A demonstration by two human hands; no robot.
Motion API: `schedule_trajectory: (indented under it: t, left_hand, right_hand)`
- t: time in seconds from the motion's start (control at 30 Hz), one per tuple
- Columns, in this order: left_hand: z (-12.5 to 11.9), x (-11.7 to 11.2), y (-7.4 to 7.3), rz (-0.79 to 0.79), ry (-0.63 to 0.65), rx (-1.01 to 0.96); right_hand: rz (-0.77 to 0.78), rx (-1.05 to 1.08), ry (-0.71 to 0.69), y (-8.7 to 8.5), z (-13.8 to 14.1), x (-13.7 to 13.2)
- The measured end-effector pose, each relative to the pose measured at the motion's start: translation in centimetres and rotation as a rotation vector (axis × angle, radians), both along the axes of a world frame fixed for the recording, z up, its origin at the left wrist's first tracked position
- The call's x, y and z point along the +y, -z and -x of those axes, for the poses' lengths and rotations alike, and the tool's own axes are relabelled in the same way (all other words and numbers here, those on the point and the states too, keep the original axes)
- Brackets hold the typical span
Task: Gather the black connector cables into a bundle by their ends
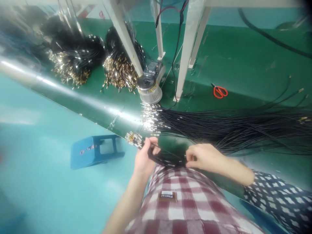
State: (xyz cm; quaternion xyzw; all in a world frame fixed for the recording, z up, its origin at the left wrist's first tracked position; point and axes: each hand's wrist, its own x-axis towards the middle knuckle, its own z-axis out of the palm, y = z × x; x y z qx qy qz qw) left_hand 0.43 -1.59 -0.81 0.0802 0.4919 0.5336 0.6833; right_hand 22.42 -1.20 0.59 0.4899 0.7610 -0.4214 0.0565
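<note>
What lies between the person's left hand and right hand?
In the head view, a bundle of black cables runs from the left hand to the right hand. Both hands grip it.

Black cable bundle, roughly horizontal, metal connectors clustered at left end.

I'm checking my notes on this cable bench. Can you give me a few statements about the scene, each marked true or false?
1. The left hand and right hand both grip one small cable bundle. True.
2. The red-handled scissors are in the right hand. False: they lie on the green table, apart from both hands.
3. The bundle's metal connectors stick out past the left hand. True.
4. The blue stool stands on the table. False: it stands on the floor beside the table.
</note>
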Motion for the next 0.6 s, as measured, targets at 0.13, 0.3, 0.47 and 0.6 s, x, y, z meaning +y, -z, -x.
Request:
schedule_trajectory:
  t: [0.13, 0.3, 0.47, 0.6]
  left_hand:
    - [1.1, -1.1, 1.2, -0.009, -0.01, -0.132]
    - [0.8, -1.9, 0.9, -0.04, 0.011, -0.248]
    - [0.5, -1.8, 1.0, -0.066, 0.056, -0.151]
    - [0.3, -0.8, 0.7, -0.07, 0.098, -0.097]
  right_hand:
    - [0.201, 0.015, -0.127, 3.5, -0.7, 4.2]
    - [-0.163, -0.26, 0.183, 8.7, 2.5, 8.8]
    - [-0.221, -0.219, 0.226, 9.1, 1.6, 8.3]
    - [-0.206, 0.042, 0.417, 6.8, -0.7, 6.2]
